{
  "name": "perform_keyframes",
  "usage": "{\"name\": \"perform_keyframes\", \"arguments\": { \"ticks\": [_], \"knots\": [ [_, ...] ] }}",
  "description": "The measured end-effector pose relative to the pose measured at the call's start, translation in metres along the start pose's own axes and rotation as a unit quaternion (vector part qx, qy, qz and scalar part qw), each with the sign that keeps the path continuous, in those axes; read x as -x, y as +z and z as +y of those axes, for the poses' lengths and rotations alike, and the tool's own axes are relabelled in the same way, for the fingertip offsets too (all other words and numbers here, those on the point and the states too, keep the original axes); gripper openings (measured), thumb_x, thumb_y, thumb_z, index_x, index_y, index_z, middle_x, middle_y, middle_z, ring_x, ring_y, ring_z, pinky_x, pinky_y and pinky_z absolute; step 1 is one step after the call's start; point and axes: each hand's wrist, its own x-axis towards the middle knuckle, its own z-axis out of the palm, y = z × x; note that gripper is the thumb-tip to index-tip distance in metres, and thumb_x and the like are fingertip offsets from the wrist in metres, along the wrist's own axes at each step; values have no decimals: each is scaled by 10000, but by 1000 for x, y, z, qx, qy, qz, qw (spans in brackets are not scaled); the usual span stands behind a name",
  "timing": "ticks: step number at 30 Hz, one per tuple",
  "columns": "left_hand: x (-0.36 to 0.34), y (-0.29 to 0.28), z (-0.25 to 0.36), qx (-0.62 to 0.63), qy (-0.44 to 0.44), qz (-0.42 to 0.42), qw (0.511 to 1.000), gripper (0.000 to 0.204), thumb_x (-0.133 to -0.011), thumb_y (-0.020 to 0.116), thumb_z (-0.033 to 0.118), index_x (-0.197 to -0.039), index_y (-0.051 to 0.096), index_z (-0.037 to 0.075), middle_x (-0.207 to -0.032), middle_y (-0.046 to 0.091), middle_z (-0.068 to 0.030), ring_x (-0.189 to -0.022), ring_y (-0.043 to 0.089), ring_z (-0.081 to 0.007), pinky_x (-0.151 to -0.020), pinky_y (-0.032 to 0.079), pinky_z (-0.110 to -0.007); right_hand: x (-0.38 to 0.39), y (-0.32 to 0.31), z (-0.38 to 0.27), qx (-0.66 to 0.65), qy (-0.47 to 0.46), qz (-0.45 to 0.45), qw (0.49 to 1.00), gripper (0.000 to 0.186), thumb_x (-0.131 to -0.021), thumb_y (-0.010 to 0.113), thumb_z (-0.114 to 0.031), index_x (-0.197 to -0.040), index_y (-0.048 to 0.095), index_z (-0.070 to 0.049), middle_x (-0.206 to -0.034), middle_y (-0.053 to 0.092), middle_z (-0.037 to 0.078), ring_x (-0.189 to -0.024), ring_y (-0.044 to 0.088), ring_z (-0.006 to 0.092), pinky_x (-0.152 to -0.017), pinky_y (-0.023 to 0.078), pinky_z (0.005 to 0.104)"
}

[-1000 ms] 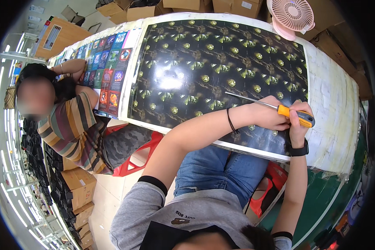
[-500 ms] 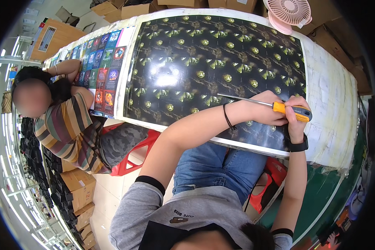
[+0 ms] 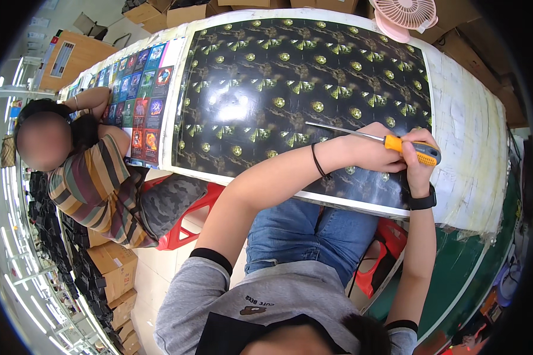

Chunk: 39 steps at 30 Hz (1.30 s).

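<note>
A screwdriver (image 3: 392,142) with a yellow and grey handle and a long thin metal shaft is gripped in my right hand (image 3: 419,168), which has a dark band on its wrist. Its shaft points left, above a large glossy dark sheet (image 3: 249,77) printed with repeated yellow-green motifs. My left hand (image 3: 376,151) is closed, its fingers curled down against my right hand at the sheet's right near corner. Whatever lies inside those fingers is hidden. A thin black band circles my left wrist.
The sheet lies on a long table with a pale wrapped surface (image 3: 471,148). Printed card sheets (image 3: 133,100) lie at the left, where a person in a striped shirt (image 3: 92,186) leans on the table. A pink fan (image 3: 401,18) stands at the far right, near cardboard boxes (image 3: 468,59).
The whole view has shifted slightly left and up. My two hands and the screwdriver keep nearly the same place over the sheet.
</note>
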Motion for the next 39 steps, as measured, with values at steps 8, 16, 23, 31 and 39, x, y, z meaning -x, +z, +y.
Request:
{"name": "perform_keyframes", "arguments": {
  "ticks": [8, 16, 23, 31, 39],
  "knots": [
    [-2, -3, 5, 11, -1, 4, 1000, 235, -882, 619, 326, -875, 643, 92, -786, 664, -76, -704, 672, -283, -588, 546, -394, 1, -6, 8, -15, 66, 97, 993, 101, -854, 711, -85, -898, 650, -18, -870, 661, 39, -762, 604, 88, -687, 479, 227],
    [0, 0, 3, -19, 0, 15, 1000, 237, -872, 624, 321, -873, 640, 84, -769, 659, -88, -698, 669, -291, -577, 547, -387, -1, -3, 2, 78, -8, 24, 997, 152, -809, 736, -36, -947, 673, -15, -933, 681, 62, -831, 637, 119, -758, 507, 246],
    [0, -2, 4, -19, 3, 3, 1000, 241, -876, 618, 326, -866, 637, 86, -763, 658, -87, -688, 667, -293, -570, 546, -390, -1, -2, 1, 59, -10, 41, 997, 137, -812, 729, -34, -935, 671, -18, -913, 678, 60, -818, 635, 117, -744, 507, 247],
    [0, -2, 5, 7, -13, 18, 1000, 252, -880, 602, 337, -796, 658, 106, -740, 658, -71, -654, 662, -277, -566, 538, -395, 0, -6, 6, 56, -27, 47, 997, 114, -822, 723, -52, -916, 666, -20, -904, 676, 60, -812, 625, 114, -745, 499, 245],
    [1, 0, 3, -7, -6, 15, 1000, 240, -887, 604, 332, -825, 648, 104, -760, 660, -77, -689, 671, -280, -584, 545, -398, -3, 3, -4, 93, -13, 39, 995, 81, -832, 708, -50, -882, 656, -12, -879, 665, 58, -793, 608, 111, -738, 490, 251]
  ]
}}
